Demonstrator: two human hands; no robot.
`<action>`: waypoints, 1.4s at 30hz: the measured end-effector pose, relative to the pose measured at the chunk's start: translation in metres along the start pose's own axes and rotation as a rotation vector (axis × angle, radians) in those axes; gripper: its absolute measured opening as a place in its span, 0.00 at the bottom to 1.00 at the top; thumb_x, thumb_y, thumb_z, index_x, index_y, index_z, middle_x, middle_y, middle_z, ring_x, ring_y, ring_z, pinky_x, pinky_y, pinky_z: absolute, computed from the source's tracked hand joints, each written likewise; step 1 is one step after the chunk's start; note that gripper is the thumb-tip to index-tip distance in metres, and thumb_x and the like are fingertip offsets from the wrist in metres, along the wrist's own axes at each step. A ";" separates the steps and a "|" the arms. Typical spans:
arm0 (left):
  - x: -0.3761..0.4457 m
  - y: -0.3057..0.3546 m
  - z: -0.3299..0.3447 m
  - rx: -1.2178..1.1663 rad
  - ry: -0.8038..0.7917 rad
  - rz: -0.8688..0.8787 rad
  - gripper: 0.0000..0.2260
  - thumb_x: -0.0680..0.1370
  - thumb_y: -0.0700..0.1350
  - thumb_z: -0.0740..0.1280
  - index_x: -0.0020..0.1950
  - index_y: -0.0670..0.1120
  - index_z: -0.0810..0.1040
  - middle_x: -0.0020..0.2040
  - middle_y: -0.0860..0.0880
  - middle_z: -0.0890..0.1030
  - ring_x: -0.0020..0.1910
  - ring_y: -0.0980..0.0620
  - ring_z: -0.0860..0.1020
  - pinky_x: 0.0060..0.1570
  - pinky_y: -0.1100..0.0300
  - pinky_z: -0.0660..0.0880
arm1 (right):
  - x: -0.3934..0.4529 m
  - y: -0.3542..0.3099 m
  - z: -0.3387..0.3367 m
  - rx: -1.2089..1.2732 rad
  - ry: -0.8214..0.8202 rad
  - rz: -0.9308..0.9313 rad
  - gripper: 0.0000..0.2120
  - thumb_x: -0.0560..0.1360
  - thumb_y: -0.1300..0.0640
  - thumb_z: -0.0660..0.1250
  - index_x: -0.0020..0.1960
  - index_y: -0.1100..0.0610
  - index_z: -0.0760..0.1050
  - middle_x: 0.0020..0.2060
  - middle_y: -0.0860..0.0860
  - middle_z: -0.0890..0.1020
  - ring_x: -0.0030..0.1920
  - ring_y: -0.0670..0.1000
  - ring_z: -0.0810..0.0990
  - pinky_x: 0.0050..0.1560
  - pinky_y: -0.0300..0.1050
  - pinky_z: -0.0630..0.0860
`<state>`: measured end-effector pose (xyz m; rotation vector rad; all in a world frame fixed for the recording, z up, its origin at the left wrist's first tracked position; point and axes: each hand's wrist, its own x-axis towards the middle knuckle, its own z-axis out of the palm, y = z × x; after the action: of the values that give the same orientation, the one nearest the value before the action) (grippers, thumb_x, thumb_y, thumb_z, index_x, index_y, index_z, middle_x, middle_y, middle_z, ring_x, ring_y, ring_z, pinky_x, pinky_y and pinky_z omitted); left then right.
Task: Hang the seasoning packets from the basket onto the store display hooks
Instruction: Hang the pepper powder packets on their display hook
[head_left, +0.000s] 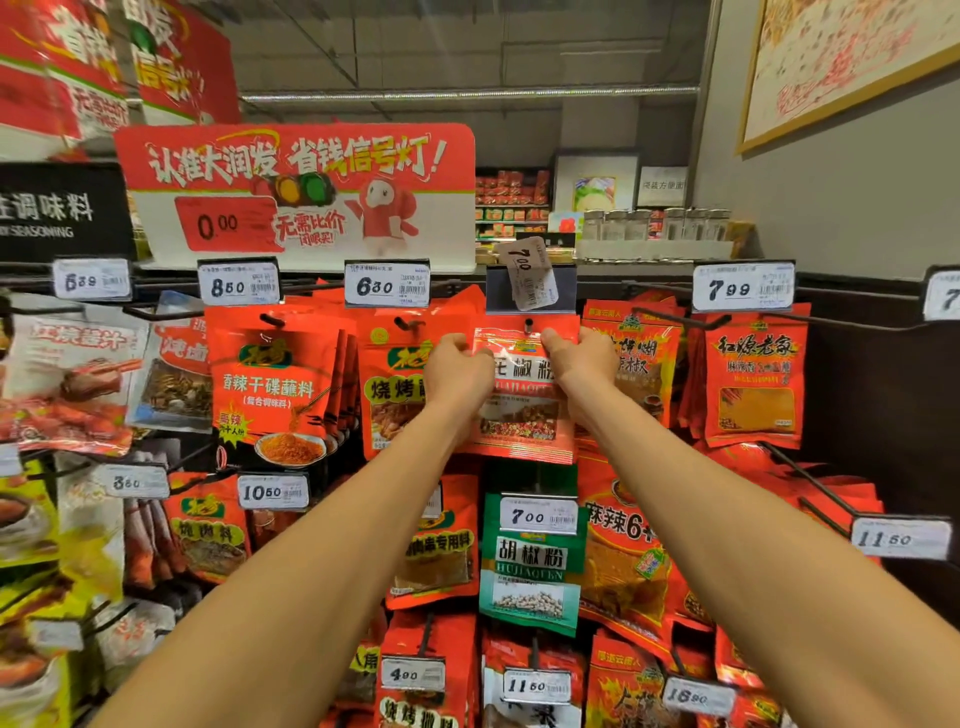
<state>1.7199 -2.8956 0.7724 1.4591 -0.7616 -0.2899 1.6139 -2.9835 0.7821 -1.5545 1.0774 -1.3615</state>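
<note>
Seasoning packet (522, 400), red with a clear window, sits dead centre of the display, up at the top row, and both hands are on it! Left hand (457, 371) curls its fingers round the packet's upper left edge; right hand (584, 364) grips the upper right corner, thumb tucked near the top. Between the two hands, at twelve o'clock from the packet, the display hook (528, 326) pokes through the packet's hanging hole. Just above that, a loose price slip (530, 273) reading 700 hangs tilted in its holder. At nine o'clock from the hands hang red barbecue packets (395, 395) under a 630 tag (387, 285); at three o'clock, more red packets (753, 384) under a 799 tag (743, 287). Down at six o'clock, green pepper packets (530, 566) hang below another 700 tag (538, 515). Way up at eleven o'clock, a big red promo sign (296, 192).
</note>
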 end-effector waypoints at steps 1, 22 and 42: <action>0.001 -0.001 -0.003 0.038 -0.005 0.018 0.14 0.79 0.45 0.67 0.65 0.48 0.76 0.50 0.52 0.80 0.47 0.52 0.79 0.49 0.55 0.78 | 0.005 -0.001 0.002 -0.028 0.003 0.002 0.11 0.79 0.48 0.70 0.41 0.52 0.78 0.42 0.52 0.85 0.46 0.54 0.84 0.53 0.53 0.81; -0.057 -0.028 -0.071 -0.165 -0.353 0.006 0.10 0.81 0.42 0.63 0.44 0.48 0.82 0.33 0.52 0.84 0.30 0.55 0.81 0.29 0.64 0.76 | -0.075 0.022 -0.048 -0.201 0.180 -0.135 0.11 0.75 0.52 0.66 0.36 0.53 0.81 0.35 0.47 0.84 0.44 0.57 0.83 0.49 0.59 0.81; -0.248 -0.326 -0.136 -0.053 -0.266 -0.920 0.10 0.82 0.43 0.62 0.44 0.47 0.80 0.37 0.47 0.82 0.30 0.54 0.77 0.27 0.66 0.73 | -0.336 0.333 -0.090 -0.125 -0.338 0.802 0.11 0.78 0.65 0.62 0.39 0.59 0.76 0.24 0.52 0.80 0.21 0.49 0.77 0.25 0.39 0.72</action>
<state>1.7080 -2.6794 0.3987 1.6620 -0.2307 -1.2088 1.4707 -2.7780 0.3706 -1.1631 1.3701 -0.4795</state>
